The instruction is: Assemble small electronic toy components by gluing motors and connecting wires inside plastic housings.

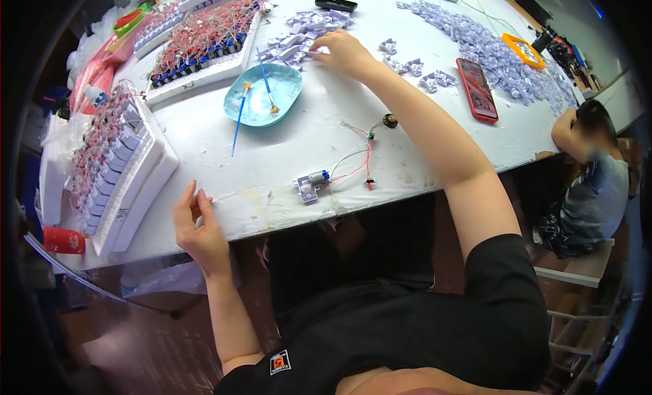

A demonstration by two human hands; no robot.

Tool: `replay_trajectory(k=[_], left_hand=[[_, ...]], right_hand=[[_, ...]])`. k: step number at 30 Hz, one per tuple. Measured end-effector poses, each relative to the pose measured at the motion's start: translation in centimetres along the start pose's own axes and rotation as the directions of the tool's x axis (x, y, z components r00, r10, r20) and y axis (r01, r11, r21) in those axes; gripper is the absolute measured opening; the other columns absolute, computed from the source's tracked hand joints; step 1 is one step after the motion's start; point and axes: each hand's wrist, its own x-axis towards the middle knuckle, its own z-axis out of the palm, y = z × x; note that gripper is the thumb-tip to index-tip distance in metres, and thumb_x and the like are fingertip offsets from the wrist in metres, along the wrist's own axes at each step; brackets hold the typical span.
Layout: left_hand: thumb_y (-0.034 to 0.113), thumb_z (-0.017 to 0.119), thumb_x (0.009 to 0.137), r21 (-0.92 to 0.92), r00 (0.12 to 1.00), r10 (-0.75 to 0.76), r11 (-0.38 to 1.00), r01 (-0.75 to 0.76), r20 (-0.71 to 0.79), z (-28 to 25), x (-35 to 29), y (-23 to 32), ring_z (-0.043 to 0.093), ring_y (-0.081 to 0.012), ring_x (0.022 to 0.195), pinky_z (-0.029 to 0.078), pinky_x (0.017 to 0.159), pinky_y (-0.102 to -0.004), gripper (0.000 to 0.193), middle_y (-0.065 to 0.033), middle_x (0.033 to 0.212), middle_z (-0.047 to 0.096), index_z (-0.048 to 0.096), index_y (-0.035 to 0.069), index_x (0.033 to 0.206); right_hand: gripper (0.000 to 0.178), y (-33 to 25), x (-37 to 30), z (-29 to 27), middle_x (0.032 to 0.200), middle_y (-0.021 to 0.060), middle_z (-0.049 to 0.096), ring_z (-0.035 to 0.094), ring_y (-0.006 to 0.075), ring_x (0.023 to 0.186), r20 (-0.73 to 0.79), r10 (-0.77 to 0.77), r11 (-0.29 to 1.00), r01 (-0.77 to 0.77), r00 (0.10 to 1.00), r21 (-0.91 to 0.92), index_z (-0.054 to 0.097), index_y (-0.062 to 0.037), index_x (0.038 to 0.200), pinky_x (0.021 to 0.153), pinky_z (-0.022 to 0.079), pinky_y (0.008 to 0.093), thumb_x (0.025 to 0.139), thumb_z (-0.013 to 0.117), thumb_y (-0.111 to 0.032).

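My right hand [345, 55] reaches to the far side of the table, at a heap of pale lilac moulded plastic parts [293, 52]. Its thumb and forefinger come together at the heap's edge; what lies between them is too small to tell. Near the front edge, at the left, my left hand [202, 228] is raised with fingers bent loosely and apart, with nothing visible in it. Between the arms lies a small motor [318, 177] in a lilac plastic housing [308, 190]. Red and white wires run from it to a tiny board [371, 136] and a round black disc [390, 120].
A turquoise bowl [288, 110] holds two brushes with blue handles [238, 127]. White foam trays [146, 191] of wired motors stand at the left. A red-cased phone [478, 89] lies beside a long parts heap [475, 45]. Another person [587, 184] sits at the right.
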Motion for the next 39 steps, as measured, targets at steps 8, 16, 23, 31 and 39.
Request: replay_trajectory(k=[8, 16, 23, 31, 39], left_hand=[[-0.004, 0.062, 0.093, 0.037, 0.999, 0.051, 0.998, -0.051, 0.003, -0.1, -0.1, -0.2, 0.067, -0.0141, 0.074, 0.056, 0.069, -0.0280, 0.023, -0.0084, 0.091, 0.065, 0.068, 0.000, 0.114], [-0.003, 0.065, 0.091, -0.280, 0.990, -0.137, 0.949, 0.143, 0.042, -0.7, -0.2, 1.3, 0.068, -0.0197, 0.087, 0.055, 0.082, -0.0291, 0.022, -0.0115, 0.096, 0.068, 0.069, 0.000, 0.113], [0.003, 0.079, 0.076, -0.209, 0.687, 0.650, 0.758, -0.618, 0.326, 2.1, 1.7, 10.3, 0.058, -0.0291, 0.122, 0.045, 0.104, -0.0424, 0.039, -0.0087, 0.132, 0.063, 0.073, 0.012, 0.113], [0.010, 0.083, 0.071, -0.204, 0.495, 0.720, 0.645, -0.737, 0.487, 3.0, 2.4, 9.3, 0.064, -0.0281, 0.115, 0.043, 0.105, -0.0438, 0.039, -0.0108, 0.121, 0.069, 0.074, 0.012, 0.108], [-0.005, 0.083, 0.071, -0.385, 0.820, 0.262, 0.921, -0.056, 0.508, 3.5, -1.8, 6.8, 0.061, -0.0254, 0.117, 0.046, 0.102, -0.0395, 0.040, -0.0204, 0.124, 0.066, 0.069, 0.001, 0.108]], right_hand=[[0.022, 1.9, 0.3, 0.3, 0.093, 0.0148, 0.073, 0.069, 0.0316, 0.087, 0.023, 0.178, 0.983, -0.179, 0.984, 0.046, 0.077, -0.0082, 0.095, 0.081, 0.054, 0.0396, 0.081, 0.075, -0.026], [0.034, -2.9, -7.8, -8.8, 0.103, 0.0105, 0.067, 0.067, 0.0167, 0.096, 0.548, -0.030, 0.034, -0.547, 0.836, 0.836, 0.064, 0.0043, 0.112, 0.096, 0.055, 0.0298, 0.098, 0.065, -0.026], [0.034, -7.2, -11.5, -9.8, 0.097, 0.0137, 0.069, 0.072, 0.0179, 0.089, 0.746, -0.191, -0.085, -0.768, 0.638, 0.635, 0.060, 0.0061, 0.111, 0.085, 0.061, 0.0267, 0.095, 0.068, -0.023], [0.020, -7.5, -11.4, -6.1, 0.090, 0.0096, 0.069, 0.070, 0.0211, 0.088, 0.769, -0.395, -0.114, -0.857, 0.503, 0.502, 0.068, 0.0020, 0.096, 0.086, 0.058, 0.0314, 0.091, 0.071, -0.017], [0.042, -5.1, -10.0, -6.1, 0.100, 0.0107, 0.071, 0.066, 0.0146, 0.088, 0.596, -0.252, 0.289, -0.528, 0.763, 0.798, 0.070, 0.0016, 0.107, 0.081, 0.054, 0.0264, 0.091, 0.072, -0.037]])
